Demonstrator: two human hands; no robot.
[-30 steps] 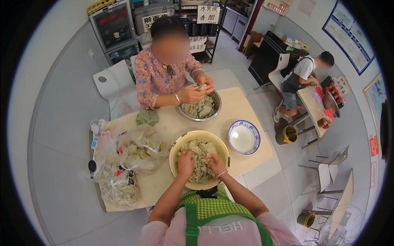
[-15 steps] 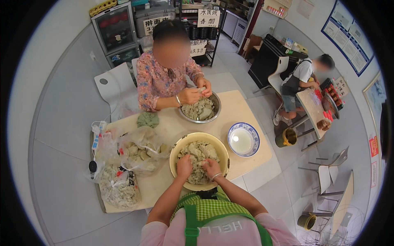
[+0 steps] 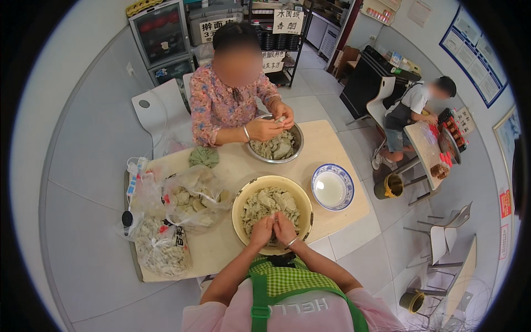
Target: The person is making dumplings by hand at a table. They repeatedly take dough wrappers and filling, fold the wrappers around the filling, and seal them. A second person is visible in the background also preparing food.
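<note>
My left hand (image 3: 261,229) and my right hand (image 3: 284,228) meet over the near half of a cream enamel basin (image 3: 237,209). Their fingertips are pinched together, and what lies between them is hidden by the fingers. Torn grey-green dough-like pieces (image 3: 271,198) fill the basin, piled loosely beyond my hands. Across the table, a person in a floral top pinches a small pale piece with both hands (image 3: 272,126). Those hands are above a steel bowl (image 3: 299,148) of similar torn pieces.
A blue-and-white bowl (image 3: 332,187) of clear liquid stands right of the basin. Clear plastic bags, one with flat pieces (image 3: 193,200) and one with shreds (image 3: 163,249), lie left, near a green bundle (image 3: 203,157). Another person (image 3: 406,110) sits at a table at the far right.
My hands were apart inside the basin and have come together at its near side. The view has shifted slightly. The other person's hands stay over the steel bowl.
</note>
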